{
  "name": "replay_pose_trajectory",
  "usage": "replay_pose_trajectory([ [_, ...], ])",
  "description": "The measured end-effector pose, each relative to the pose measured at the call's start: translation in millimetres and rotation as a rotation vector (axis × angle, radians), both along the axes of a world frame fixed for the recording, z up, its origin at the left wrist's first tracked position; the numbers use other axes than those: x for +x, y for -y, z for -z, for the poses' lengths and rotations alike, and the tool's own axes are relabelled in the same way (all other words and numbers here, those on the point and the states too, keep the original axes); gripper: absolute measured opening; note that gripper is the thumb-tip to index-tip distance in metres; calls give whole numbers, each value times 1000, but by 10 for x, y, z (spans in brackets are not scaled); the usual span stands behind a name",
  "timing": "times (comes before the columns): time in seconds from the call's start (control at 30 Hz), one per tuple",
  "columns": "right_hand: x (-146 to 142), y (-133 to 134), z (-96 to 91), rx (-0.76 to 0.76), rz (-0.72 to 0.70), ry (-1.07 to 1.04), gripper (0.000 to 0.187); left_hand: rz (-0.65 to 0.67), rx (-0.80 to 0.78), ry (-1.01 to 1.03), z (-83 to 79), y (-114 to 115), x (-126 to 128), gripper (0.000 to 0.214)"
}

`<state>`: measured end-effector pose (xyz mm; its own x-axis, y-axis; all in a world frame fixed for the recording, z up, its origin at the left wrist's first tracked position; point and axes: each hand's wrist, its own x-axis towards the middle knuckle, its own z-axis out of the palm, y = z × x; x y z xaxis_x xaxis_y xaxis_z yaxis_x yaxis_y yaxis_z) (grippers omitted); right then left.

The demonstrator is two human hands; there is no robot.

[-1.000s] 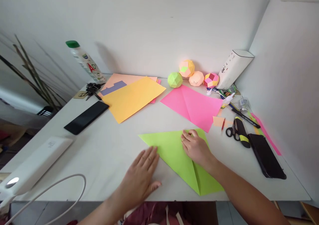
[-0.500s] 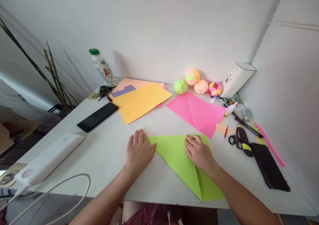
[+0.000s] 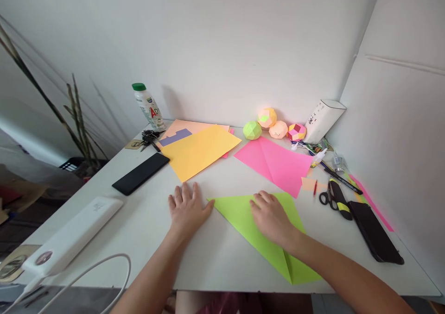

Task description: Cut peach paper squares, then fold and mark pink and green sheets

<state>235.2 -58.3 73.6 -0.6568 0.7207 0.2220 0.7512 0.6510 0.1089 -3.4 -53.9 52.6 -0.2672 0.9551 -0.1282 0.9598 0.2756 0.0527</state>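
A lime-green sheet of paper (image 3: 239,214), folded into a kite-like point, lies on the white table (image 3: 146,221) near its front edge. My right hand (image 3: 269,216) rests flat on the middle of the green paper, fingers stretched out. My left hand (image 3: 186,207) lies flat on the table just left of the paper, its thumb touching the paper's left tip. Neither hand holds anything.
Behind lie a creased pink sheet (image 3: 274,163), an orange sheet (image 3: 200,149) on other papers, several paper balls (image 3: 274,126) and a white box (image 3: 323,117). Scissors (image 3: 328,196), pens and a black phone (image 3: 373,230) sit right. A second black phone (image 3: 141,172), keys, a bottle (image 3: 148,105) and a white device (image 3: 73,235) are left.
My left hand moved forward and right until it reached the green paper's left tip. My right hand slid slightly left on the paper. The camera view shifted.
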Motion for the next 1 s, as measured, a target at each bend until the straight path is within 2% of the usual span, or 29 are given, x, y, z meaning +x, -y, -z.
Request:
replay_pose_trajectory([
  [0.07, -294, 1, -29, -47, -69, 13, 22, 1, 4, 4, 17, -5, -13, 80],
  [0.1, -439, -1, -28, -102, -108, 40, 29, 0, 7, 6, 27, -6, -18, 80],
  [0.17, -683, -5, -5, -119, -105, 61, 40, -7, 17, 9, 44, -4, -27, 80],
  [0.23, -830, -5, 28, -117, -80, 82, 48, -14, 28, 15, 56, -3, -38, 79],
  [0.33, -888, 7, 55, -107, -57, 118, 55, -27, 42, 21, 64, -12, -51, 76],
  [0.57, -865, 57, 89, -97, -59, 204, 57, -42, 55, 6, 82, -48, -43, 68],
  [0.7, -762, 180, 123, -89, -69, 221, 61, -38, 46, -1, 79, -46, -39, 67],
  [0.83, -485, 436, 174, -34, -70, 195, 66, -38, 32, -1, 63, -49, -42, 67],
  [1.0, 37, 939, 291, 46, -55, 90, 67, -44, 2, 8, 31, -51, -42, 69],
])
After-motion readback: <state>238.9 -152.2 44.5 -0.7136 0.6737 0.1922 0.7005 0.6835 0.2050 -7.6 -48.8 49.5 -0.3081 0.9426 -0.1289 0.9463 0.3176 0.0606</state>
